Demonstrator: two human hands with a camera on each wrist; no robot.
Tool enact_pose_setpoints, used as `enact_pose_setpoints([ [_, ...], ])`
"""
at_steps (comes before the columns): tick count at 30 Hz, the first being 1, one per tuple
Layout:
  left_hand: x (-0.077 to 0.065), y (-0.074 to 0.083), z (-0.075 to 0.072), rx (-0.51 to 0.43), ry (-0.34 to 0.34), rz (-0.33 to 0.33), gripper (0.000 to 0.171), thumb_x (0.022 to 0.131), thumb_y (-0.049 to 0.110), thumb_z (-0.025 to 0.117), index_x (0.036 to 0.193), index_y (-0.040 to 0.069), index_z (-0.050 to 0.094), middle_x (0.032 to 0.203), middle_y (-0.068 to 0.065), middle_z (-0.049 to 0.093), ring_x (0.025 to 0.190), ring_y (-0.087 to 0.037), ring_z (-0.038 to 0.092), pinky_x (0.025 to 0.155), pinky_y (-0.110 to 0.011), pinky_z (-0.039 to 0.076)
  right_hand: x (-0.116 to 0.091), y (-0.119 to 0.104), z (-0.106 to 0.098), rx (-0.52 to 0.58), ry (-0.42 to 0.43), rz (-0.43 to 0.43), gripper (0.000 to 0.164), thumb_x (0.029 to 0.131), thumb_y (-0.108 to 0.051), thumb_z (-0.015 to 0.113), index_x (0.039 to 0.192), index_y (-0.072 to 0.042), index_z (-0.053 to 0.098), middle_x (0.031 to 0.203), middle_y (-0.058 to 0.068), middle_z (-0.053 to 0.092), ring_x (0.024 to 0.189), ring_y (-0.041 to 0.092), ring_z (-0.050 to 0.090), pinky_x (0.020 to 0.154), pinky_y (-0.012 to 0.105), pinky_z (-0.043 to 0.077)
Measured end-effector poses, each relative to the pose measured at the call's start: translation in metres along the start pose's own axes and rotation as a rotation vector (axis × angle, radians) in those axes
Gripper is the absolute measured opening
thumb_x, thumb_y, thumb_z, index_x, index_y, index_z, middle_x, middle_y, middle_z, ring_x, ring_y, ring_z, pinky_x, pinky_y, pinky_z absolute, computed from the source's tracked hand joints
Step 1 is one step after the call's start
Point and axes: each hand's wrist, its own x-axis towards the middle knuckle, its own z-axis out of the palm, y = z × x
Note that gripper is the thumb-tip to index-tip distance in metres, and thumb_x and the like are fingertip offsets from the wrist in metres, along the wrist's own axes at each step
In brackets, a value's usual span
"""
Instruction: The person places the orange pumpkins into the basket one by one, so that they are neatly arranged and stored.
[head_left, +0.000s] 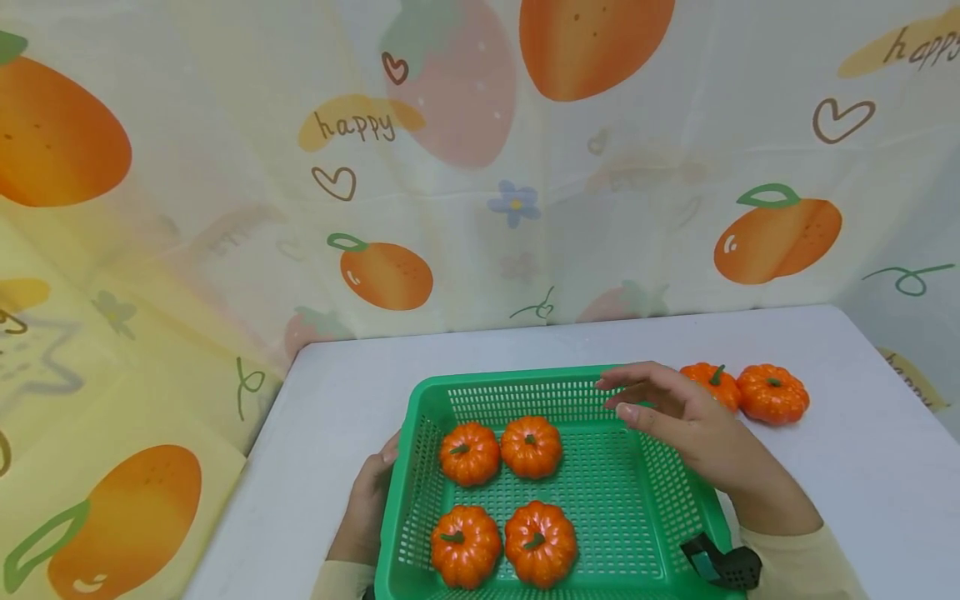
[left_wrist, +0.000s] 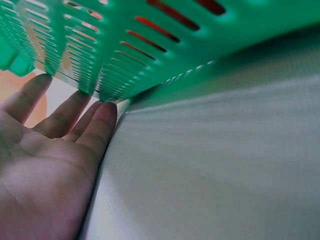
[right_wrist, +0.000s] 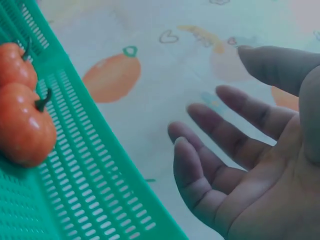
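A green plastic basket with slotted walls stands on the table and holds several small orange pumpkins with green stems, grouped in its left half. At the basket's left side is my left hand; the left wrist view shows its extended fingers touching the slotted outer wall. My right hand hovers over the right rim, fingers loosely bent and holding nothing. The right wrist view shows that palm apart from the basket wall, with pumpkins beyond it.
Two more orange pumpkins lie on the white table right of the basket, one partly hidden by my right hand. A fruit-printed cloth hangs behind the table and along its left side. A black strap device sits at my right wrist.
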Motion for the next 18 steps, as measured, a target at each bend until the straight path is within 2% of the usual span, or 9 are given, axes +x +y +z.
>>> enact_pose_setpoints([
  [4,0.0,0.002,0.004,-0.035,0.02,-0.013,0.065,0.109,0.034,0.029,0.173,0.022,0.033,0.169,-0.024,0.035,0.153,-0.041,0.039,0.116,-0.052,0.043,-0.001,-0.004,-0.003,-0.005,0.035,-0.039,0.034,0.11,0.004,0.057,0.144,0.0,0.06,0.141,0.017,0.063,0.125,0.03,0.066,0.097,0.032,0.056],
  [10,0.0,0.004,0.003,-0.038,-0.01,-0.036,0.066,0.11,0.034,0.025,0.174,0.021,0.029,0.169,-0.025,0.033,0.153,-0.041,0.038,0.118,-0.052,0.041,-0.006,-0.01,-0.011,-0.014,0.079,-0.066,0.037,0.109,0.007,0.055,0.145,0.001,0.06,0.142,0.018,0.063,0.123,0.029,0.066,0.097,0.03,0.056],
  [15,-0.002,0.005,0.002,-0.039,-0.007,-0.051,0.066,0.11,0.038,0.027,0.175,0.022,0.027,0.17,-0.024,0.032,0.154,-0.039,0.038,0.118,-0.052,0.04,-0.012,-0.011,-0.023,-0.023,0.123,-0.051,0.039,0.111,0.007,0.053,0.149,0.0,0.057,0.144,0.018,0.062,0.124,0.028,0.065,0.096,0.03,0.056],
  [17,-0.004,0.008,0.006,-0.047,-0.007,-0.036,0.067,0.11,0.038,0.026,0.175,0.019,0.024,0.169,-0.026,0.032,0.151,-0.036,0.043,0.116,-0.048,0.044,-0.015,-0.012,-0.028,-0.045,0.148,-0.027,0.04,0.112,0.004,0.054,0.151,-0.004,0.058,0.145,0.013,0.063,0.125,0.026,0.065,0.094,0.03,0.056],
  [18,-0.003,0.009,0.009,-0.054,-0.012,0.0,0.069,0.11,0.037,0.028,0.175,0.015,0.023,0.167,-0.029,0.034,0.147,-0.034,0.047,0.113,-0.045,0.048,-0.015,-0.012,-0.03,-0.047,0.157,-0.025,0.04,0.112,0.004,0.053,0.151,-0.003,0.057,0.145,0.013,0.062,0.125,0.025,0.065,0.095,0.03,0.056],
])
